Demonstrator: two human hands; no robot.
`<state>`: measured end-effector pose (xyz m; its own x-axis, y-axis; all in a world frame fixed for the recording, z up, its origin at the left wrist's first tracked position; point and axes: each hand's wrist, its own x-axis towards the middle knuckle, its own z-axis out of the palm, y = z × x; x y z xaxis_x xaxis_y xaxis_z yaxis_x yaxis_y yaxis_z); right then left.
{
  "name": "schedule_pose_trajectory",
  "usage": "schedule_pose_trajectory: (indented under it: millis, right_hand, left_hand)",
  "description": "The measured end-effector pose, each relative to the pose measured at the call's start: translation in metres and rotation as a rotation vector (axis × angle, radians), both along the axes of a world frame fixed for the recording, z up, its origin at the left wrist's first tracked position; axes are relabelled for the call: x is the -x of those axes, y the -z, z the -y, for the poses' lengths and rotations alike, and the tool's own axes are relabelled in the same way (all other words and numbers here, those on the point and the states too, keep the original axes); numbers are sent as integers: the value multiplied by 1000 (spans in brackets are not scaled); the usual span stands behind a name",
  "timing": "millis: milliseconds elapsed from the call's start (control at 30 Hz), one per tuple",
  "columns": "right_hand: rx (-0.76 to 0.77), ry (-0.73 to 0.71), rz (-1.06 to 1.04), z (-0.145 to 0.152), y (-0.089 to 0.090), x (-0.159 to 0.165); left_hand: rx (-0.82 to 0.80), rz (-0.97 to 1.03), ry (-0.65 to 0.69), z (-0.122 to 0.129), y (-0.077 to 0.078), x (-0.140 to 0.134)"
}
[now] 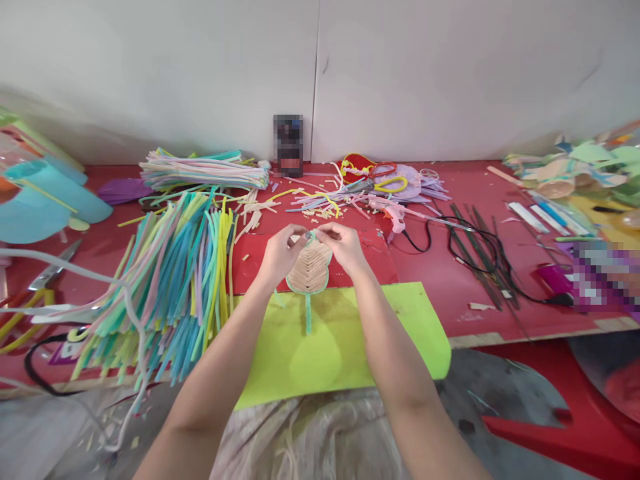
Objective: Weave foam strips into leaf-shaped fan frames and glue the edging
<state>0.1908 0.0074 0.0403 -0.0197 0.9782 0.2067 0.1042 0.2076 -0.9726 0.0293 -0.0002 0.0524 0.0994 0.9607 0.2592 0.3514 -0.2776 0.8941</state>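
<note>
A leaf made of beige pipe cleaners (309, 270) with a pale green edge and a green stem hangs between my hands. My left hand (284, 253) pinches its top tip from the left, fingers closed. On the other side, my right hand (345, 247) is closed in a pinch on the same green tip. The fingertips nearly meet and partly hide that spot. Beneath the leaf lie a red board (257, 260) and a yellow-green sheet (400, 317), with the stem pointing toward me over the sheet.
A big pile of colored pipe cleaners (165, 293) spreads at left, near scissors (43, 300). Behind my hands are cut scraps (320, 215), yellow-handled scissors (390, 185) and a pink glue gun (396, 217). A black cable (483, 267) coils at right. A blurred dark rectangle (289, 147) leans on the wall.
</note>
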Motion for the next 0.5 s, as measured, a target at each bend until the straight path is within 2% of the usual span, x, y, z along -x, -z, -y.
schedule_pose_trajectory:
  millis: [233,367,500]
  right_hand:
    - [-78,-52,61,0,1,-2]
    - [-91,-12,48,2,-1,3]
    - [-55,36,-51,5,0,12]
  left_hand:
    - [-44,19,33,1,2,-6]
    - [-115,-52,50,1,4,-5]
    - [-177,-83,20,1,3,-6]
